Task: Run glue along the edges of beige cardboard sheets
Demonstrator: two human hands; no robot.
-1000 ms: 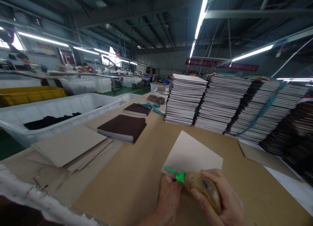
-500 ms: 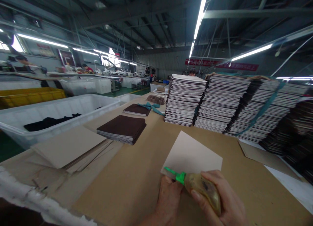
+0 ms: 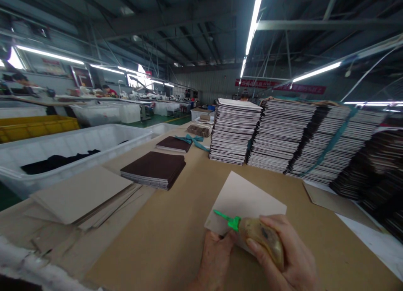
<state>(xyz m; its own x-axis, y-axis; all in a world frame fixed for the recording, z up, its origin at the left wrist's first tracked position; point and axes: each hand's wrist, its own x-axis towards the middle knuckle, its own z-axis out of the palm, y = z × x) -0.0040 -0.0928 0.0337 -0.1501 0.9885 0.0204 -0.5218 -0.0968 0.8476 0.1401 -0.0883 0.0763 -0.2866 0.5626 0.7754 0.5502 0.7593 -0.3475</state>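
My right hand (image 3: 288, 249) is wrapped around a squeeze bottle (image 3: 262, 240), apparently of glue, with yellowish stains on it. Its thin green nozzle (image 3: 227, 219) points left over the near left part of a pale, flat panel (image 3: 248, 194). Whether the tip touches the surface I cannot tell. At the panel's near edge my left hand (image 3: 215, 253) grips it, thumb and fingers closed by the left corner. Part of that edge is hidden behind the hands and bottle.
Dark brown covered panels (image 3: 154, 167) lie stacked to the left, behind loose pale boards (image 3: 82, 192). Tall stacks of white-edged panels (image 3: 234, 131) line the back right. A white bin (image 3: 126, 133) with dark cloth stands beyond the left edge. People sit in the background.
The green nozzle has shifted slightly away from the panel's near edge, farther over its surface. Both hands keep their hold. The whole view has shifted a little.
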